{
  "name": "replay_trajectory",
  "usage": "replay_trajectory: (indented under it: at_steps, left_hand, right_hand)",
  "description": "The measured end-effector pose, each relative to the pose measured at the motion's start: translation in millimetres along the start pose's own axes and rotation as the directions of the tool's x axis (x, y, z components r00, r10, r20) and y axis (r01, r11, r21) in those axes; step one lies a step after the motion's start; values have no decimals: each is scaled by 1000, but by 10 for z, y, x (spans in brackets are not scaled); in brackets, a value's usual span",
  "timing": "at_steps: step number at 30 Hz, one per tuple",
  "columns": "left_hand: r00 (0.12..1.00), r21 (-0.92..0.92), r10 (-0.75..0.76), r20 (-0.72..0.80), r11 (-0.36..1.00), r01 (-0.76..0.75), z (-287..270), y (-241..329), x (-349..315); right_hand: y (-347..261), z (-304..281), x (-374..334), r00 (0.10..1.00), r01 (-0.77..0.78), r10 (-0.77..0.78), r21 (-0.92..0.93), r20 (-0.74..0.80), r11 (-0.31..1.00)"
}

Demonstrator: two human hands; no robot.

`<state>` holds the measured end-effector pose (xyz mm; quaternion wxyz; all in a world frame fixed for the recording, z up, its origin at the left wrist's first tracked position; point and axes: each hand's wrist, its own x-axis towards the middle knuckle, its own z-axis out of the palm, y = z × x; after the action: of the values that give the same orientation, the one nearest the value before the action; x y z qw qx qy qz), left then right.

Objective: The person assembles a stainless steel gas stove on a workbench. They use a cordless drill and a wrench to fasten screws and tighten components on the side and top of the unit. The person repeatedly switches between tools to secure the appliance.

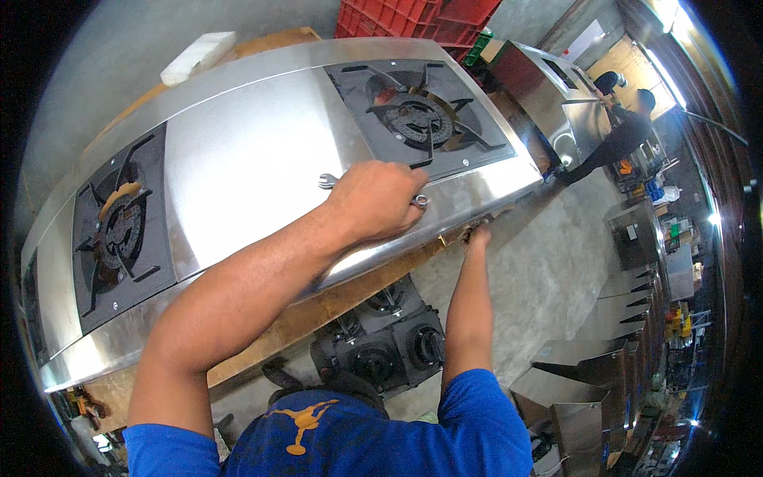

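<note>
Combination wrench point(327, 182), near the centre of the frame over the stainless-steel gas stove point(254, 143), should handle as light, rigid and slippery if oiled; grip at mid-shank. Left hand point(373, 199) has its fingers curled tightly around that shank, leaving the forked and ring ends exposed. Right hand point(478, 234) bends its fingers at the stove's front edge; their hold is indeterminable. Wrench finish is silver-grey and shiny.

On my feed I see a workshop: angular silver sheet-metal pieces point(588, 366), a bare grey concrete floor point(540, 294), a long silver metal stove point(246, 159).
</note>
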<state>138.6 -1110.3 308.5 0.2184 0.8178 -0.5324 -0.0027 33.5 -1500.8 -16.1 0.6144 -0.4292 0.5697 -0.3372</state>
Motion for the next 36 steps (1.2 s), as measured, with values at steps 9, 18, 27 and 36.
replay_trajectory:
  at_steps: [9, 18, 27, 36]
  left_hand:
    - [649, 84, 697, -305, 698, -711, -53, 424, -302]
    - [792, -273, 569, -220, 744, -610, 31, 672, -231]
    - [933, -11, 349, -92, 936, -351, 578, 669, 1036]
    - [927, -143, 357, -116, 917, -371, 618, 516, 1041]
  right_hand:
    - [-1091, -418, -3371, 194, 720, -812, 482, 551, 499]
    - [-1327, -1009, -3770, 84, 881, -671, 259, 737, 396]
    - [-926, -573, -921, 558, 830, -816, -96, 151, 550]
    - [-1296, -790, -329, 483, 866, -699, -166, 527, 472]
